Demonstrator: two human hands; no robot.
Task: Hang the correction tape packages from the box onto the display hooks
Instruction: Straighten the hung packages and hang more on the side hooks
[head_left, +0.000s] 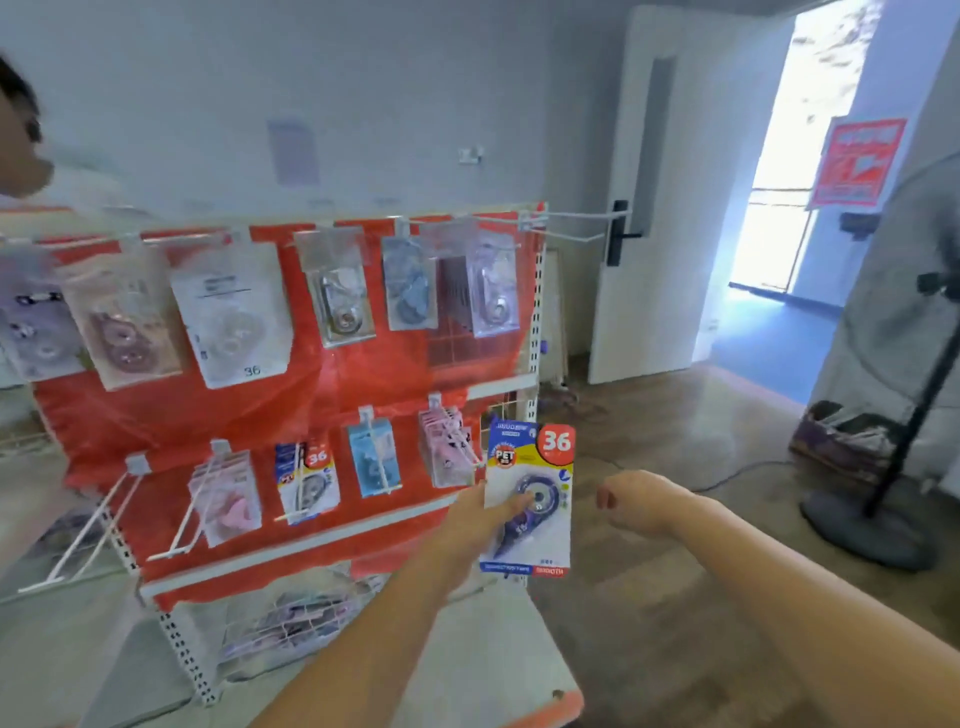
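Left hand (483, 514) pinching an upright correction tape package (530, 499), thumb on its clear blister, just at 3 o'clock of the red display rack (322, 374). Right hand (636, 501) at 3 o'clock of the package, apart from it, loosely curled, holding nothing. Matching package (306, 480) hanging on a lower hook.

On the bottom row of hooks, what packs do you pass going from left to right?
Clear pack with pink tape → blue-and-yellow pack with a red 36 badge → light blue pack → pale pink packs → the blue-and-yellow correction tape package gripped in the left hand.
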